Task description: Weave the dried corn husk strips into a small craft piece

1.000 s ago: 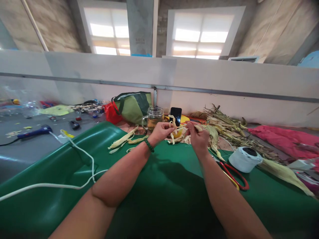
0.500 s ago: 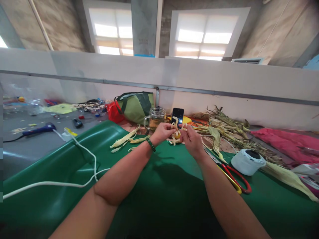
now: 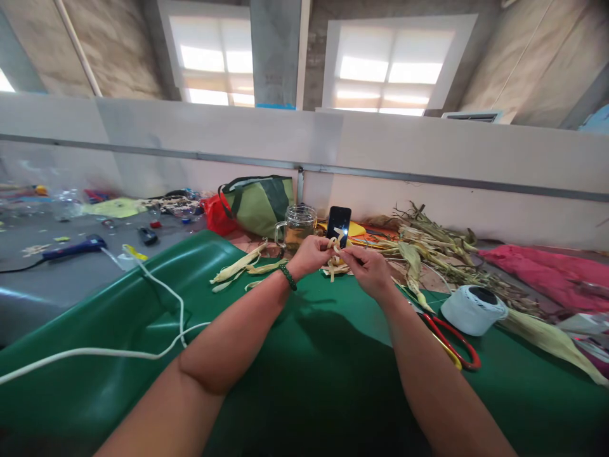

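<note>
Pale corn husk strips [image 3: 337, 241] are pinched between my two hands, in front of an upright phone [image 3: 339, 219]. My left hand [image 3: 311, 255], with a dark green bead bracelet at its wrist, is closed on the strips from the left. From the right, the fingertips of my right hand [image 3: 368, 266] are pinched on the same small piece. How the strips are looped is too small to make out. More husk scraps [image 3: 332, 271] show just beneath the fingers. Dried corn husks [image 3: 240, 266] lie on the green mat [image 3: 304, 381] left of my hands.
Behind my left hand stand a glass mug [image 3: 301, 223] and a green bag [image 3: 264, 203]. Scissors [image 3: 457, 343] and a white thread spool [image 3: 473, 310] lie right of my right forearm, near a husk pile [image 3: 432, 235]. A white cord [image 3: 104, 351] crosses the mat at left.
My right hand has moved slightly left, and its fingertips now meet those of my left hand at the husk strips. The left hand stays almost where it was.
</note>
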{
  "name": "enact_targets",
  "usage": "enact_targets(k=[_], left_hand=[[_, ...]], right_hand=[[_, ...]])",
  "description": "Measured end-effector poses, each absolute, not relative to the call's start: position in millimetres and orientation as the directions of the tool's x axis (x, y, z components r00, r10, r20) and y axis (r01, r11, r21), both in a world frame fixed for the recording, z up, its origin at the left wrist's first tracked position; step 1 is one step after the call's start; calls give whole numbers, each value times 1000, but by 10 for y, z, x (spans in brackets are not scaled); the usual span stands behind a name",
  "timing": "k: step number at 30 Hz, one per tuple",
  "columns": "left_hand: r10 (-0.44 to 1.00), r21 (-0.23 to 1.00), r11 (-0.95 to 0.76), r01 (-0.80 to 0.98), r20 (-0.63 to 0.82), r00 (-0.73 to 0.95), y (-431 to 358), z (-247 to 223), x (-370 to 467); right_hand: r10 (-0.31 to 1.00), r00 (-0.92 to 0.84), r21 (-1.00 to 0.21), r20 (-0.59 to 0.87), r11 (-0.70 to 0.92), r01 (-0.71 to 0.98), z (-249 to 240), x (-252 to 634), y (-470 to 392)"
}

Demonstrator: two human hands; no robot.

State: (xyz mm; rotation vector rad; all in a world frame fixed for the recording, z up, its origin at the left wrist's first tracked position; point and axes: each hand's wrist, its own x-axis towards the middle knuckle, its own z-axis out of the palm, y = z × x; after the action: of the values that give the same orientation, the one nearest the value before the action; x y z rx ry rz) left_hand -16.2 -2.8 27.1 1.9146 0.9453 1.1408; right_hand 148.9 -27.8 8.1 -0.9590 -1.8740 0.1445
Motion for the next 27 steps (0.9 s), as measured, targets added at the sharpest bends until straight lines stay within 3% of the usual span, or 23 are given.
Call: enact_targets(k=[6,15,18,22,27], left_hand=[[820,794,-544,271,434,374,-105,298,-127],[800,697,-597,397,487,350,-146,241,-52],[771,639,-637,432,511,380,-147,219,-28],[728,570,-685,453,519,448,-152,212,-31],[726,425,-681,596,497,475,-194,242,-48]], right_hand=[[611,-180,-449,771,722,526,67,1496,-231],[657,70,-572,750,592,568,92,1457,-298],[696,137,-656,705,567,498,101,1457,-286],[828,-47,-808,558,556,194,127,1476,-274],[885,-138,-882,444,459,108,164,1534,-267]])
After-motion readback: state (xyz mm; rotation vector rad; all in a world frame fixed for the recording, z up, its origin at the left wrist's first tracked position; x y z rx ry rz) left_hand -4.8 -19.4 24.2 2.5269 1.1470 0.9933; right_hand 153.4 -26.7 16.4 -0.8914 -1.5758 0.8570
